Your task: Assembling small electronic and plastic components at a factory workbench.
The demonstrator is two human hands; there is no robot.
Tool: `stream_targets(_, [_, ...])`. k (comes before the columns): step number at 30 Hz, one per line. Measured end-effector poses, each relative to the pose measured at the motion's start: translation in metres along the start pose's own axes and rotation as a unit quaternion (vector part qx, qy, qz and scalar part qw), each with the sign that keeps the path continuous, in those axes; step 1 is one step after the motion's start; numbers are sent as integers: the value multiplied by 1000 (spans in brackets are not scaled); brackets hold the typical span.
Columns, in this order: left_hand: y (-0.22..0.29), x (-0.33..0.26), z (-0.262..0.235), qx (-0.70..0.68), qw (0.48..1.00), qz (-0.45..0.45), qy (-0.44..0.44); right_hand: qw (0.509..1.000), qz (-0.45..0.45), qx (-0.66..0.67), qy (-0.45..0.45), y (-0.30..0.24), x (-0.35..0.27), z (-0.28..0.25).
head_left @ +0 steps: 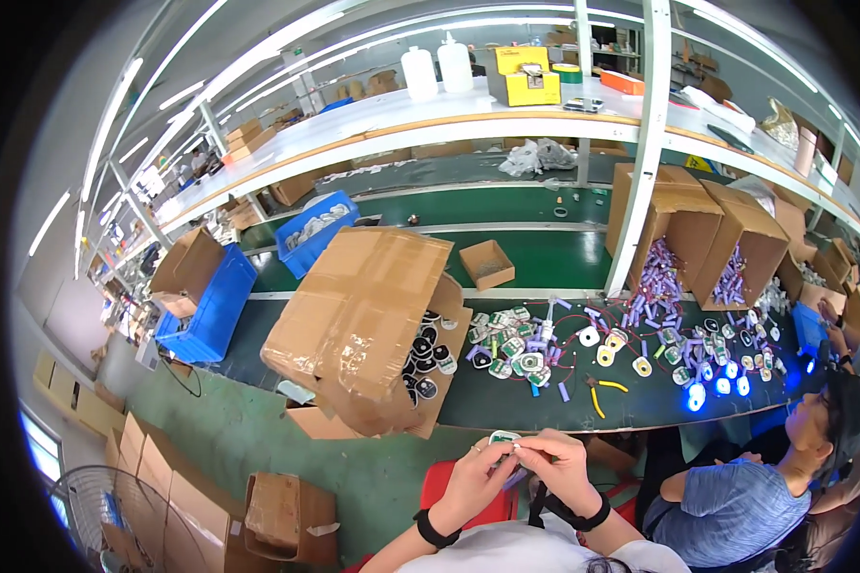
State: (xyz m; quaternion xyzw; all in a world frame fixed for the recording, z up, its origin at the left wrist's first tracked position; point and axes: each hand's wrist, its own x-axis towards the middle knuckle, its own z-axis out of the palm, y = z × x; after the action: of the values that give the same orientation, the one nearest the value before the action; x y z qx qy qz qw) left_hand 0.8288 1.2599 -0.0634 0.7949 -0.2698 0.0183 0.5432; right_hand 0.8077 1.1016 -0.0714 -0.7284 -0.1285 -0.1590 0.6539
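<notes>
Close in front of my body, both hands are raised just short of the bench's near edge, fingertips together. My left hand (475, 479) is closed on a small white-rimmed round part with a green circuit board (503, 437). My right hand (561, 470) pinches a tiny white piece at the same spot, too small to name surely. Something purplish, like a battery cell, shows below the fingers, partly hidden. Beyond the hands lie yellow-handled pliers (596, 393). Similar white-and-green round parts (514, 346) are heaped farther up the bench, among purple cells and red wires.
A large cardboard box (363, 315) with black round parts spilling out stands left on the bench (545, 406). Boxes of purple cells (657, 277) lie on their sides at right, by a shelf post (648, 153). A person (745, 497) sits close on my right, near lit blue parts.
</notes>
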Motion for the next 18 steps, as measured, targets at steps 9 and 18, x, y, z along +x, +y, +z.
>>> stream_targets(9, [14, -17, -24, -235, 963, -130, 38, 998, 63, 23, 3, -15, 4, 4])
stream_targets(18, [13, -15, -20, -199, 974, -110, 11, 966, -133, -223, 0, -25, 20, 13])
